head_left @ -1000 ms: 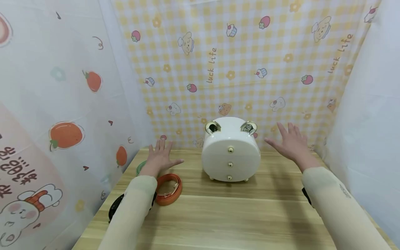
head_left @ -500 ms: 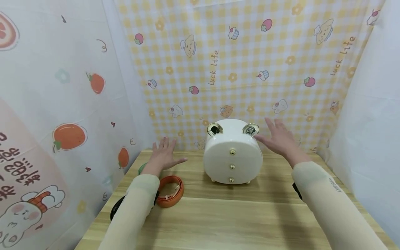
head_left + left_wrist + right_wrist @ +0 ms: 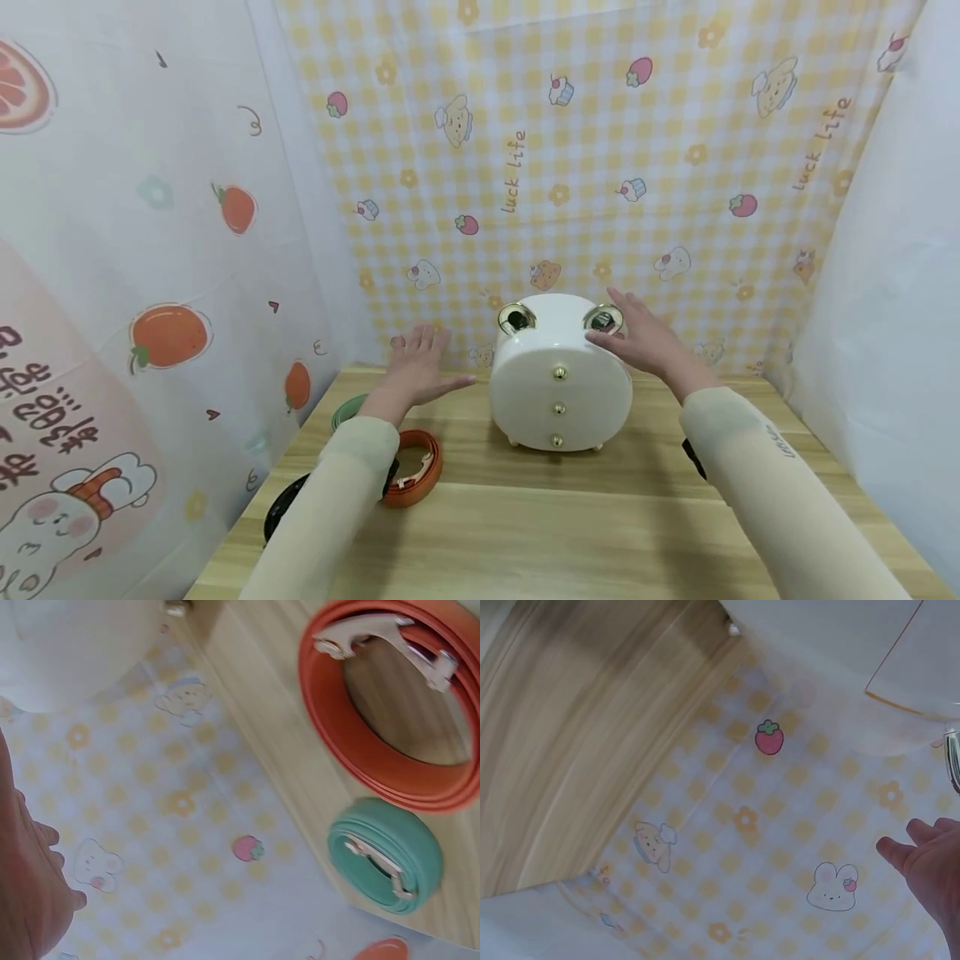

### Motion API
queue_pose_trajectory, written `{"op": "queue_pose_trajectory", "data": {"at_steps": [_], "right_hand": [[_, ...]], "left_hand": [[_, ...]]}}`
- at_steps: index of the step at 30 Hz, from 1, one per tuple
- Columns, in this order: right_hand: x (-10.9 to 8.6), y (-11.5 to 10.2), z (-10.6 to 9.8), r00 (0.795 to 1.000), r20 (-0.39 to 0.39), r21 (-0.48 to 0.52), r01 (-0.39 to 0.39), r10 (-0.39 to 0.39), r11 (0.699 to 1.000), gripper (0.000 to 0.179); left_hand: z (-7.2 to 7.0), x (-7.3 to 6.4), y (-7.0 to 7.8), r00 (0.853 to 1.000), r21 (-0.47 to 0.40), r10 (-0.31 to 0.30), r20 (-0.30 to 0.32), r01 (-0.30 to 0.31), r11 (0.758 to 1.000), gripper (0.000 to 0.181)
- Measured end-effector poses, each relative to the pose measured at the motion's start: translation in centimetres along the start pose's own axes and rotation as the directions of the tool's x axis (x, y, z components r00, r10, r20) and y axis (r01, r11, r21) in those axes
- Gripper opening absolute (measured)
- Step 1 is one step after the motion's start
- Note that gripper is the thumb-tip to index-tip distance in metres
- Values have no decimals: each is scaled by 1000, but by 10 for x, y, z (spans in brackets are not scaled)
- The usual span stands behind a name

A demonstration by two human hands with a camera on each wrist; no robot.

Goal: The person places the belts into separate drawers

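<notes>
White box [image 3: 560,392] sits toward the back of the table [image 3: 562,542], near the checked cloth [image 3: 555,242]. My worry: it looks slick and stands on tiny gold feet [image 3: 597,447], so a lopsided bump could skid or tip it. Looks-wise it's glossy and rounded, gold knobs [image 3: 559,409] down the front, gold-rimmed ears [image 3: 517,318] on top. Both hands are empty, thumbs out wide: right hand [image 3: 641,337] by one ear (can't tell if touching), left hand [image 3: 420,371] clear of it. Orange belt [image 3: 412,493] and green belt [image 3: 405,840] lie coiled on the left.
</notes>
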State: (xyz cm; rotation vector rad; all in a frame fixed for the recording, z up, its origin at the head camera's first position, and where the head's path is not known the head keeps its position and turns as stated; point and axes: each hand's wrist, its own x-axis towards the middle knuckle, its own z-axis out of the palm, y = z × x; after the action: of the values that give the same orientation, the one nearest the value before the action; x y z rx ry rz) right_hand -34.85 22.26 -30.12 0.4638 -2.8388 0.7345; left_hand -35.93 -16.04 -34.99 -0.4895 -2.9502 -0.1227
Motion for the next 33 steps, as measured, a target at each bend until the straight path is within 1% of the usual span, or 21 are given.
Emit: {"op": "queue_pose_trajectory", "data": {"at_steps": [4,8,14,19,22,26,30,33], "right_hand": [[3,0,5,999,-12,33,48,-47,998,95],[4,0,8,998,-2,60,65,-65,996,93],[4,-2,9,999,39,101,8,-12,995,93],[5,-3,9,999,43,128,-19,13,992,89],[5,-4,8,999,45,134,-32,26,990,87],[6,-7,8,999,41,132,-41,36,990,85],[5,-10,9,998,40,132,-50,45,990,82],[4,-10,8,998,39,130,-55,50,990,81]], "left_hand": [[-2,2,11,1000,-12,27,-12,-27,1000,108],[-6,3,22,999,-28,50,-17,-50,998,108],[-11,2,37,996,-54,76,-49,-78,995,106],[-8,3,46,994,-98,81,-68,-87,991,107],[-5,2,51,995,-125,68,-76,-77,989,108],[-3,-2,56,995,-169,28,-100,-45,985,108],[0,-5,61,993,-232,-1,-119,-27,972,107],[2,-9,66,989,-274,-22,-148,-19,961,107]]}}
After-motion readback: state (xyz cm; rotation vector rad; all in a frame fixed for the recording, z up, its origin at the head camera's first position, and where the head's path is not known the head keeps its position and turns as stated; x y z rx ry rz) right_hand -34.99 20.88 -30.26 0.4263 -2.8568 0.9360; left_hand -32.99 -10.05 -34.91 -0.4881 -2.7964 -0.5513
